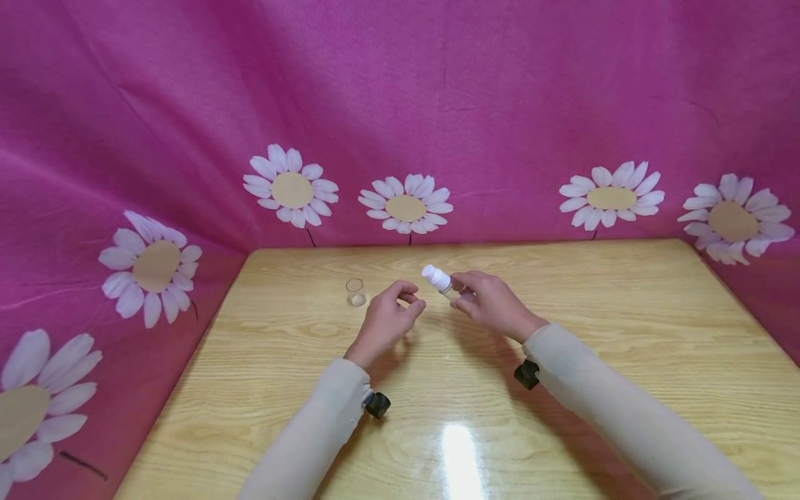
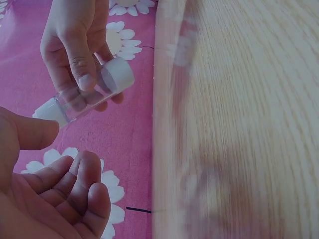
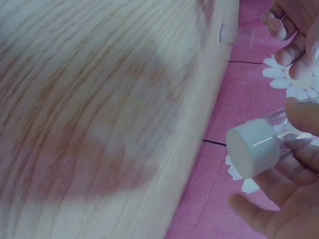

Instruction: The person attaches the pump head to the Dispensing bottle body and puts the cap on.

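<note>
Held up over the far middle of the table [image 1: 219, 389], the clear bottle [image 1: 442, 282], one white end tilted left, looks light, stiff and probably slippery; its midsection seems the best hold, where the right hand [image 1: 498, 303] pinches it. The left hand [image 1: 389, 318], just left, curls loosely around nothing. Any liquid inside is hard to make out.

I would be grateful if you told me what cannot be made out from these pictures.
Head view: the base of the bottle, hidden by the right hand.
Left wrist view: part of the left hand, cut off by the picture's edge.
Right wrist view: the bottle's other end, behind the right hand or past the edge.
Head view: any markings on the small clear cup, too small.
</note>
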The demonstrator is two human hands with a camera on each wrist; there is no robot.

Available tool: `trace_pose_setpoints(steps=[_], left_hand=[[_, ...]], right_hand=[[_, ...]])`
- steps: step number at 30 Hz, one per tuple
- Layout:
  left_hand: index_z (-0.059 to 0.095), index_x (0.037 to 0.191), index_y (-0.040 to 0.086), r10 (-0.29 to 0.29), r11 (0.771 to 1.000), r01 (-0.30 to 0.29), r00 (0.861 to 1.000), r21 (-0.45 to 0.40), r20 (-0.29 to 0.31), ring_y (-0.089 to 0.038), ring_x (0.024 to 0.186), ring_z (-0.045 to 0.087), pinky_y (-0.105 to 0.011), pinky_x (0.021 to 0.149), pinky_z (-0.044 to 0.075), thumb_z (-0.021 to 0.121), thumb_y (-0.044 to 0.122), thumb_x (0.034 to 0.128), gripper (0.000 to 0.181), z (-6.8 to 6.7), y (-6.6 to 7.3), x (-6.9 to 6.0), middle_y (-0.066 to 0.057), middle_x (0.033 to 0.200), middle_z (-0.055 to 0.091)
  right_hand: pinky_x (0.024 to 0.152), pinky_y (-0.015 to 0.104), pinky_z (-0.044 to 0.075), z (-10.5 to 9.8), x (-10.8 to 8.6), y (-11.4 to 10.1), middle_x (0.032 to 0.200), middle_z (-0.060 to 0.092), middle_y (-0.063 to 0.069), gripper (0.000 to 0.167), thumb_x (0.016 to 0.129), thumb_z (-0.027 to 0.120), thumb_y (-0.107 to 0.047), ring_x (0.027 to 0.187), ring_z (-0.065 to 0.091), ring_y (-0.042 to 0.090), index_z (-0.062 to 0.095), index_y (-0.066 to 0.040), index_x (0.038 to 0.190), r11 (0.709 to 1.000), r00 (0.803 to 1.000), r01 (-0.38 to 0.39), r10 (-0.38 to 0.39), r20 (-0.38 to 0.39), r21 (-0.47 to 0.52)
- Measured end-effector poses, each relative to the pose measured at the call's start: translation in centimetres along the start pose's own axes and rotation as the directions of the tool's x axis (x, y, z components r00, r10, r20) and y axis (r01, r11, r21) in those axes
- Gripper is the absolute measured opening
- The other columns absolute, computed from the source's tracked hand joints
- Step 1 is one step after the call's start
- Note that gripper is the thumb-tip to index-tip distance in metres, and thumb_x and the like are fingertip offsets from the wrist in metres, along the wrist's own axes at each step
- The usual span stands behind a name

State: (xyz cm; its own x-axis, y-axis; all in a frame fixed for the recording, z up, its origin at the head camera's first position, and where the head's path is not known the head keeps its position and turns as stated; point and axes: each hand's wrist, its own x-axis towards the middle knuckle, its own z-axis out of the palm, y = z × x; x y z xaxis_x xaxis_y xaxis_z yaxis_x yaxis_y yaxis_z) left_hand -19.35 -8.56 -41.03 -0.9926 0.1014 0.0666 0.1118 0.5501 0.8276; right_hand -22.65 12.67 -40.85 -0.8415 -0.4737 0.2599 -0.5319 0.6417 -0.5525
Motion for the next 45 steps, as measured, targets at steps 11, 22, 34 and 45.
trace_pose_setpoints(steps=[11,22,34,45], left_hand=[[0.063,0.123,0.011,-0.033,0.998,0.029,0.997,0.06,0.065,-0.013,0.08,0.059,-0.026,0.071,0.048,0.062,0.028,0.0958,0.032,-0.5,-0.4,0.1,-0.005,0.11,0.068],[0.06,0.129,0.008,-0.074,0.994,0.068,0.995,0.087,0.072,-0.015,0.081,0.059,-0.026,0.07,0.047,0.062,0.03,0.0966,0.039,-1.5,-0.8,0.5,-0.005,0.114,0.067],[0.06,0.129,0.007,-0.086,0.993,0.081,0.995,0.085,0.047,-0.014,0.078,0.057,-0.026,0.07,0.045,0.061,0.027,0.0967,0.038,-1.5,-1.0,0.5,-0.006,0.113,0.067],[0.065,0.121,0.01,-0.084,0.996,0.086,0.994,0.022,-0.075,-0.016,0.082,0.057,-0.027,0.073,0.046,0.061,0.026,0.0969,0.03,-2.2,-1.7,0.4,-0.005,0.111,0.068]], right_hand=[[0.086,0.043,0.059,0.0,1.8,0.5,0.111,0.07,0.02,0.04,0.088,0.066,-0.004,0.104,0.07,0.034,0.06,-0.004,0.127,0.979,0.998,-0.057,0.054,0.022,0.197],[0.094,0.05,0.055,-0.7,6.5,1.0,0.125,0.066,0.019,0.048,0.086,0.072,-0.006,0.112,0.067,0.037,0.058,-0.007,0.131,0.943,0.975,-0.22,0.208,0.073,0.25],[0.103,0.047,0.05,1.5,7.0,3.5,0.132,0.064,0.019,0.043,0.091,0.069,-0.007,0.124,0.061,0.035,0.061,-0.005,0.132,0.874,0.942,-0.335,0.315,0.115,0.352],[0.112,0.045,0.044,2.3,6.5,4.2,0.137,0.061,0.02,0.042,0.093,0.066,-0.005,0.132,0.055,0.033,0.059,-0.001,0.135,0.827,0.928,-0.372,0.325,0.183,0.421]])
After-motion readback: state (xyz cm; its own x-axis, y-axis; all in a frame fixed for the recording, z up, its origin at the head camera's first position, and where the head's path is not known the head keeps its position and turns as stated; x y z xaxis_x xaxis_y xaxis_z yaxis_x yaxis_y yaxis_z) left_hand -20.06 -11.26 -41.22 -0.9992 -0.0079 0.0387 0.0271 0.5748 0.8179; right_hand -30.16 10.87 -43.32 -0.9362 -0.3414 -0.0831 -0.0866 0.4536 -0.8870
